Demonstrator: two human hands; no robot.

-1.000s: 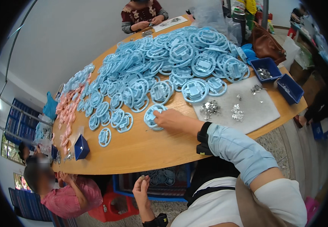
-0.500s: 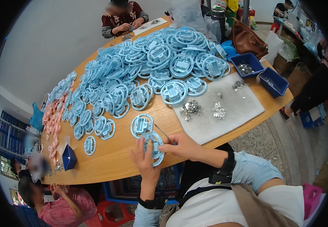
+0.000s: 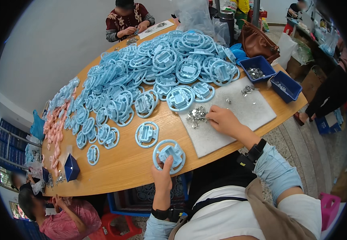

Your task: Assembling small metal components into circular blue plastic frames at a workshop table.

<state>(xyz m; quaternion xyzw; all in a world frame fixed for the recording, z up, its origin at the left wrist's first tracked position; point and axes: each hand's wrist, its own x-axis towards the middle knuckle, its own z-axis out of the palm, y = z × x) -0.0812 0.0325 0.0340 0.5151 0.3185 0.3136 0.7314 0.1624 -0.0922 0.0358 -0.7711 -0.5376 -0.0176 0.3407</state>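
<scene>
My left hand grips a light-blue plastic wheel-shaped part by its near rim at the table's front edge, thumb on top. The part is tilted, with its raised middle housing facing up. My right hand reaches over the pale grey mat, its fingertips pinched together at the right side of a pile of small shiny metal pieces. Whatever lies between those fingertips is too small to make out. A second light-blue wheel-shaped part lies flat just beyond the held one.
A large heap of similar blue parts covers the table's far side, with pink parts at left. Blue bins with small metal pieces stand right of the mat; another blue bin sits at left. Co-workers sit around the table.
My right hand has left the held part and moved right to the metal pile; the thin tool seen in it earlier no longer shows. My left hand now holds the part by its rim, tilted.
</scene>
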